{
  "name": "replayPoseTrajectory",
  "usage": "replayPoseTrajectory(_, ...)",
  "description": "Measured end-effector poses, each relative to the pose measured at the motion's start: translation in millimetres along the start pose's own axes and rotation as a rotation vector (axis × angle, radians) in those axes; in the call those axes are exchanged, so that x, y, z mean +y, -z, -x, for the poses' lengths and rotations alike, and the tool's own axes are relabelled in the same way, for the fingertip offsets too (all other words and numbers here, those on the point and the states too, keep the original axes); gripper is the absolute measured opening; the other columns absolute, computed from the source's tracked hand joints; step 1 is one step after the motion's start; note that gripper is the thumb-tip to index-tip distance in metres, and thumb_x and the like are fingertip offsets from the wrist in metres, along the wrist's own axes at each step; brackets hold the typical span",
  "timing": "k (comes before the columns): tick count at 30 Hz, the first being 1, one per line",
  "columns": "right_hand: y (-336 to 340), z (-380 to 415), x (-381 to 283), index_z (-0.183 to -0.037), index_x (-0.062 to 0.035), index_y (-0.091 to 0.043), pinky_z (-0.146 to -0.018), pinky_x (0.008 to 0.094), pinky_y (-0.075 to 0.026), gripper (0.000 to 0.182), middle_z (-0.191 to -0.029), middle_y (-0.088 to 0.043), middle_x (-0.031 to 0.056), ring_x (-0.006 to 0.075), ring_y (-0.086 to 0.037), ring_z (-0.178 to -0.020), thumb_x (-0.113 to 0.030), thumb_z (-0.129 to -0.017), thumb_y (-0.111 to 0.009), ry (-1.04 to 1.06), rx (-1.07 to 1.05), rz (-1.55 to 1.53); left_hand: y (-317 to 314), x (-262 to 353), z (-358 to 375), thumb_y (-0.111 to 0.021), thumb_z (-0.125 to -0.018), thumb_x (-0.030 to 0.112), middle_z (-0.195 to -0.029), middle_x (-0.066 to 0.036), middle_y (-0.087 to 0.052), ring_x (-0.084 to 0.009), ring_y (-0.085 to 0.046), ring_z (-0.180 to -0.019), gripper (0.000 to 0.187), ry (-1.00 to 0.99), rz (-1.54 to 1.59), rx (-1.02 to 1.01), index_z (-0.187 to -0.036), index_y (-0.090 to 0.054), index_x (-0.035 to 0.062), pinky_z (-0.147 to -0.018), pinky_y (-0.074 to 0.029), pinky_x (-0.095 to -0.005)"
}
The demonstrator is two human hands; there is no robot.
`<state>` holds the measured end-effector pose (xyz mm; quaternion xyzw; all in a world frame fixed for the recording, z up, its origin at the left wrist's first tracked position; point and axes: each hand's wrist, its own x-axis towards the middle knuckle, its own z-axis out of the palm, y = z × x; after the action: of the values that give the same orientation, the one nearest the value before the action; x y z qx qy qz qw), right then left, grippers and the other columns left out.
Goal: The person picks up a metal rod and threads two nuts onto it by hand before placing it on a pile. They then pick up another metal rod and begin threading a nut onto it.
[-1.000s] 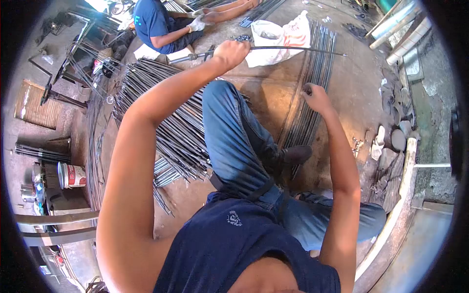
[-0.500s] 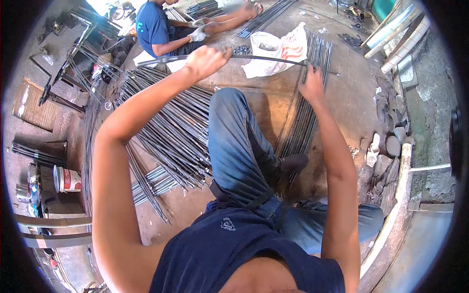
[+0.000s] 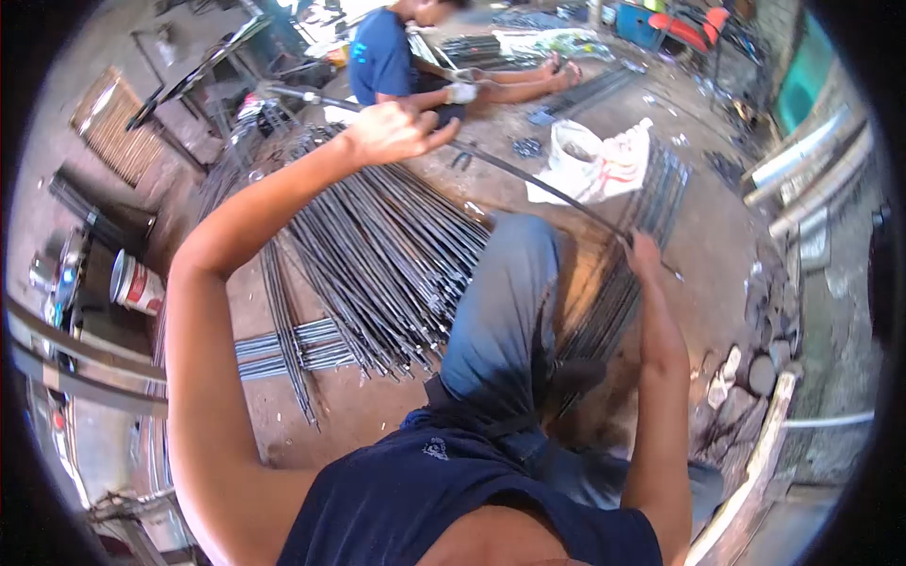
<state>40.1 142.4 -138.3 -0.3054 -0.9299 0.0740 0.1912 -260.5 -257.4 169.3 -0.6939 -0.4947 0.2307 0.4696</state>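
Observation:
A long thin black metal rod (image 3: 540, 179) slants across in front of me, its left end higher than its right. Near its upper left end, my left hand (image 3: 394, 134) is closed round it, with one finger sticking out partly. Lower down, close to the other end, my right hand (image 3: 645, 255) grips the same rod. Below my left hand a large heap of similar dark rods (image 3: 377, 255) lies fanned out on the floor. A second row of rods (image 3: 651, 203) lies under and beyond my right hand.
A co-worker in a blue shirt (image 3: 382, 57) sits on the floor ahead, wearing gloves. A white sack (image 3: 576, 151) stands beyond my raised knee (image 3: 510, 292). To the left is a white bucket (image 3: 137, 283); stones (image 3: 741, 406) line the right side.
The rod has gone from nearly level to sloping down to the right. My left hand stays high while my right hand is lower in view. The camera view has shifted and tilted.

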Motion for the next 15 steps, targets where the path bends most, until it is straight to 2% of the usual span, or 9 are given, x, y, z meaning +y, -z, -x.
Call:
replayPoseTrajectory(1, 5, 3, -1, -0.114, -0.0041, -0.061, -0.087, 0.0467, -0.048, 0.039, -0.104, -0.064, 0.0209, 0.0392, -0.061, -0.099, -0.034, -0.091, -0.062, 0.011, -0.056, -0.073, -3, 0, 3, -0.056, -0.074, 0.013, -0.068, -0.001, -0.053, -0.0198, -0.069, -0.096, 0.04, -0.006, 0.009, -0.002, -0.114, -0.06, 0.011, -0.048, -0.051, -0.0258)
replayPoseTrajectory(3, 18, 11, 2, -0.112, -0.0031, -0.062, -0.085, 0.0467, -0.048, 0.038, -0.101, -0.065, 0.0212, 0.039, -0.061, -0.096, -0.035, -0.09, -0.063, 0.061, -0.061, -0.083, -6, -4, 4, -0.056, -0.075, 0.013, -0.066, -0.001, -0.051, -0.019, -0.069, -0.094, 0.04, 0.005, 0.031, 0.022, -0.114, -0.058, 0.0117, -0.046, -0.051, -0.0265)
replayPoseTrajectory(5, 32, 19, 10, -0.109, -0.002, -0.063, -0.084, 0.0467, -0.048, 0.038, -0.098, -0.065, 0.0214, 0.0388, -0.062, -0.094, -0.035, -0.09, -0.064, 0.085, -0.076, -0.086, -7, -5, 3, -0.055, -0.076, 0.013, -0.069, -0.001, -0.055, -0.0146, -0.069, -0.092, 0.042, 0.025, 0.058, 0.023, -0.118, -0.056, 0.0131, -0.046, -0.051, -0.0266)
replayPoseTrajectory(7, 46, 30, 20, -0.105, 0.0014, -0.064, -0.081, 0.0441, -0.05, 0.041, -0.1, -0.066, 0.0233, 0.0393, -0.063, -0.095, -0.036, -0.089, -0.065, -0.009, -0.051, -0.164, -20, -10, 5, -0.056, -0.076, 0.013, -0.076, -0.003, -0.062, -0.0129, -0.069, -0.083, 0.047, 0.053, 0.092, 0.056, -0.122, -0.053, 0.0153, -0.044, -0.051, -0.0278)
replayPoseTrajectory(9, 67, 43, 23, -0.103, 0.0008, -0.064, -0.077, 0.0421, -0.05, 0.037, -0.094, -0.066, 0.0225, 0.0397, -0.063, -0.088, -0.033, -0.088, -0.066, 0.0, 0.023, -0.111, -33, -17, 12, -0.056, -0.079, 0.013, -0.085, -0.007, -0.067, -0.0157, -0.068, -0.071, 0.048, 0.118, 0.185, 0.062, -0.127, -0.052, 0.0153, -0.044, -0.051, -0.0307)
replayPoseTrajectory(11, 93, 65, 29, -0.099, 0.0007, -0.065, -0.076, 0.0445, -0.05, 0.028, -0.088, -0.065, 0.0214, 0.04, -0.063, -0.084, -0.023, -0.084, -0.067, 0.129, 0.322, 0.014, -51, -24, 31, -0.055, -0.082, 0.014, -0.089, -0.011, -0.068, -0.0218, -0.067, -0.062, 0.049, 0.237, 0.285, -0.051, -0.131, -0.049, 0.0131, -0.047, -0.051, -0.0351)
replayPoseTrajectory(13, 146, 84, 12, -0.094, -0.0017, -0.065, -0.074, 0.0476, -0.05, 0.022, -0.083, -0.065, 0.0201, 0.0397, -0.063, -0.08, -0.015, -0.077, -0.063, 0.159, 0.448, 0.118, -78, -20, 59, -0.061, -0.08, 0.015, -0.079, -0.015, -0.067, -0.0325, -0.066, -0.063, 0.061, 0.395, 0.396, -0.086, -0.138, -0.044, 0.0147, -0.054, -0.052, -0.0445)
replayPoseTrajectory(14, 160, 91, 15, -0.091, -0.0051, -0.067, -0.072, 0.0504, -0.05, 0.024, -0.081, -0.065, 0.0196, 0.0395, -0.063, -0.081, -0.013, -0.07, -0.061, -0.005, 0.194, 0.114, -82, -16, 69, -0.066, -0.077, 0.017, -0.078, -0.017, -0.067, -0.0349, -0.066, -0.066, 0.071, 0.436, 0.414, -0.168, -0.143, -0.039, 0.0163, -0.058, -0.052, -0.0461)
replayPoseTrajectory(15, 182, 93, -4, -0.097, -0.0043, -0.068, -0.084, 0.0496, -0.048, 0.029, -0.095, -0.066, 0.0201, 0.0393, -0.061, -0.093, -0.021, -0.073, -0.067, -0.161, -0.061, 0.153, -88, -10, 77, -0.069, -0.075, 0.016, -0.084, -0.02, -0.068, -0.0356, -0.066, -0.072, 0.078, 0.438, 0.409, -0.307, -0.146, -0.035, 0.0166, -0.065, -0.052, -0.0465)
